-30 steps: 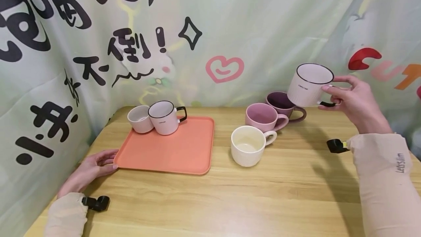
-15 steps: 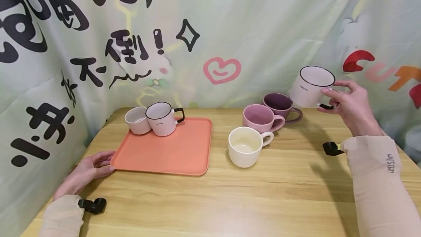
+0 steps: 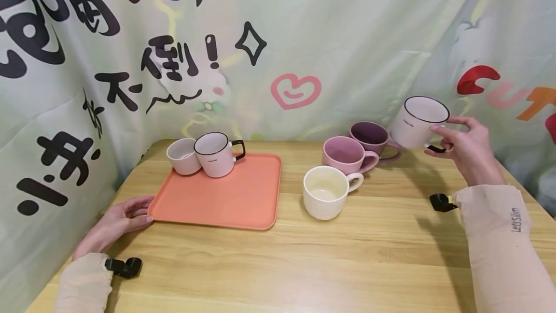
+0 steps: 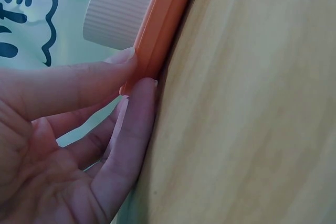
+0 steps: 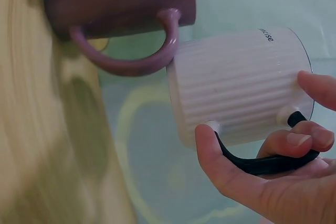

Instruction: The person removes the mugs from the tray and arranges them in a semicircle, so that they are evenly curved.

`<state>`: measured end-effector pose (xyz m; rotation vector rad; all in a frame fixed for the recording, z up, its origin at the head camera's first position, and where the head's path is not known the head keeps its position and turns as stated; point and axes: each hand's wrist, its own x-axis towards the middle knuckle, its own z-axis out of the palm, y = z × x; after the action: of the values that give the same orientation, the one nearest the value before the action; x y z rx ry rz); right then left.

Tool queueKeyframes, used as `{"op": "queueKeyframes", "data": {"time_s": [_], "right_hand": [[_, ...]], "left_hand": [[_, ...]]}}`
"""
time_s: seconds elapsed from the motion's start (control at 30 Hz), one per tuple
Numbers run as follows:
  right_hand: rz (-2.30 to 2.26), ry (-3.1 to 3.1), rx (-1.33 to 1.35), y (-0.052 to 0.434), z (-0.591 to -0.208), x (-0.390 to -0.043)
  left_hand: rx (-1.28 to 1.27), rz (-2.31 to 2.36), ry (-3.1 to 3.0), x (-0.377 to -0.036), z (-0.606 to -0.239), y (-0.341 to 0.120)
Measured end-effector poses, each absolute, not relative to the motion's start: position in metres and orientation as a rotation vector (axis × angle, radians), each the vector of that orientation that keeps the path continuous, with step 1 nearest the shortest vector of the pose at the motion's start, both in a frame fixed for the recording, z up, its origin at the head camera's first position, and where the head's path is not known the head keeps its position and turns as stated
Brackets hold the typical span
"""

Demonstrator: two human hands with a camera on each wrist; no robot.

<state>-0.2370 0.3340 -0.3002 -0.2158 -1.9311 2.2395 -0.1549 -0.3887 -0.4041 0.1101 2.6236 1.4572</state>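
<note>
My right hand [image 3: 466, 144] grips a white ribbed mug [image 3: 419, 122] by its black handle [image 5: 262, 163]. The mug hangs above the table at the back right, slightly tilted, close by the handle of a dark purple mug [image 3: 369, 134]. At the left, my left hand [image 3: 126, 219] pinches the near-left corner of an orange tray [image 3: 217, 206], thumb on the rim and a finger [image 4: 131, 135] at its outer side. On the tray's far-left part stand a small whitish cup [image 3: 184, 157] and a second white mug [image 3: 215, 158] with a black rim and handle.
A pink mug [image 3: 343, 156] stands in front of the dark purple one, and a cream mug [image 3: 325, 194] in front of that, handles to the right. Behind the wooden table [image 3: 278, 264] hangs a printed curtain [image 3: 356, 37], close to its back and left edges.
My right hand has lowered the white mug a little and shifted it slightly to the right. The left hand stays at the tray's corner; the tray and the other mugs have not moved.
</note>
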Motion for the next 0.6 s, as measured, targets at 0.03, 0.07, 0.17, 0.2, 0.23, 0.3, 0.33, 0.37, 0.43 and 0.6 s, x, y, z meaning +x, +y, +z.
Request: {"op": "queueKeyframes", "data": {"time_s": [0.03, 0.07, 0.17, 0.2, 0.23, 0.3, 0.33, 0.37, 0.43, 0.6], "right_hand": [[2.237, -1.934, -0.219, 0.335, -0.302, -0.237], [2.243, -1.934, -0.220, 0.336, -0.304, -0.238], [2.279, -1.922, -0.231, 0.338, -0.309, -0.239], [2.293, -1.915, -0.235, 0.338, -0.312, -0.239], [2.310, -1.910, -0.235, 0.339, -0.314, -0.239], [2.322, -1.916, -0.238, 0.340, -0.319, -0.239], [2.320, -1.925, -0.242, 0.341, -0.321, -0.239], [2.316, -1.936, -0.248, 0.341, -0.324, -0.240], [2.309, -1.957, -0.256, 0.341, -0.328, -0.241], [2.319, -1.994, -0.284, 0.342, -0.335, -0.244]], "left_hand": [[0.113, 1.457, 2.627, -0.155, -0.404, -0.389], [0.113, 1.461, 2.626, -0.155, -0.403, -0.389], [0.118, 1.480, 2.619, -0.154, -0.403, -0.388], [0.121, 1.488, 2.615, -0.154, -0.403, -0.388], [0.129, 1.492, 2.612, -0.154, -0.403, -0.388], [0.147, 1.500, 2.610, -0.153, -0.403, -0.387], [0.147, 1.505, 2.609, -0.153, -0.403, -0.387], [0.146, 1.503, 2.613, -0.153, -0.403, -0.387], [0.156, 1.501, 2.613, -0.153, -0.404, -0.387], [0.151, 1.507, 2.602, -0.154, -0.404, -0.388]]}}
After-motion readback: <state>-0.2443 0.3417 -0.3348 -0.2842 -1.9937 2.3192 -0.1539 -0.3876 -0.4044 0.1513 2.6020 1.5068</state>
